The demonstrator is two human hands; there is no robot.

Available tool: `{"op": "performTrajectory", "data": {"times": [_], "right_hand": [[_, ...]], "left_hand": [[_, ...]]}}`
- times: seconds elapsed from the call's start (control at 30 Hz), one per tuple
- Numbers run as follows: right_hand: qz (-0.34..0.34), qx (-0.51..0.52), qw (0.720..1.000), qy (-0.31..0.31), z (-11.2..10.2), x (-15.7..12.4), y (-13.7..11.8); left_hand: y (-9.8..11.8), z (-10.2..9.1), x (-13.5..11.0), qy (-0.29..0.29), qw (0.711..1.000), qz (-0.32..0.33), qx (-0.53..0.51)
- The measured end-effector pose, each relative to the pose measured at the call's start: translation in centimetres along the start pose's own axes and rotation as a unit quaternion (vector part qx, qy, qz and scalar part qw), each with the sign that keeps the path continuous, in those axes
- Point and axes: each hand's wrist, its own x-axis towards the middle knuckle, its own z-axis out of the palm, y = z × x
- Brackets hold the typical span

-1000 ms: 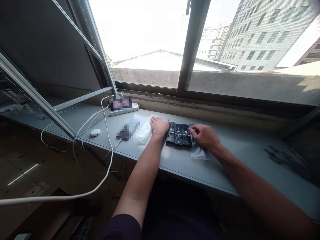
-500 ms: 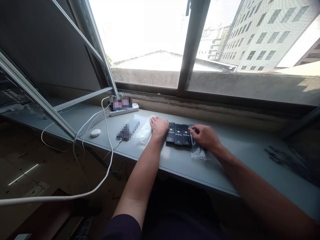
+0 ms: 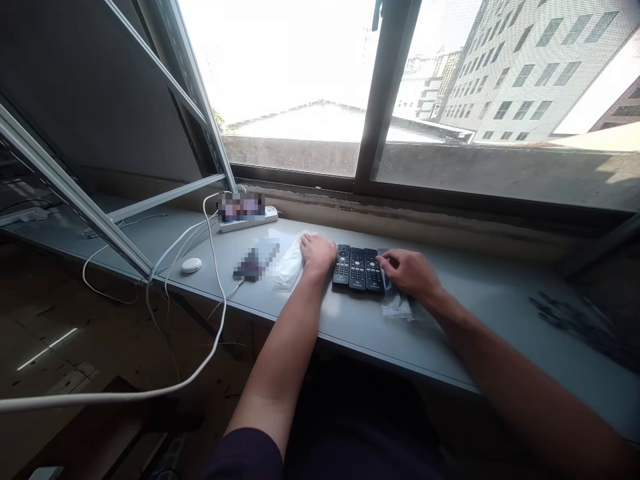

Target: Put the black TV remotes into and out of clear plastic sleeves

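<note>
Three remote controls (image 3: 357, 268) lie between the spread left hand (image 3: 319, 253) and curled right hand (image 3: 409, 272), long axes toward the back edge of the surface (image 3: 475, 300); whether the right grip grasps anything, I cannot tell.

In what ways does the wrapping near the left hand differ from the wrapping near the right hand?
The white wrapping looks milky; the clear wrapping looks more see-through. The white wrapping lies left of the three remote controls, by the left hand; the clear wrapping lies right of them, by the right hand. Both look crumpled and rest on the grey table.
</note>
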Motion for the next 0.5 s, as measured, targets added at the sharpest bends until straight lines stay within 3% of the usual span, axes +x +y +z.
{"op": "performTrajectory", "data": {"times": [0.5], "right_hand": [[0.001,0.001,1.000,0.001,-0.13,-0.04,-0.20]], "left_hand": [[-0.11,0.26,0.32,-0.011,1.000,-0.005,0.021]]}}
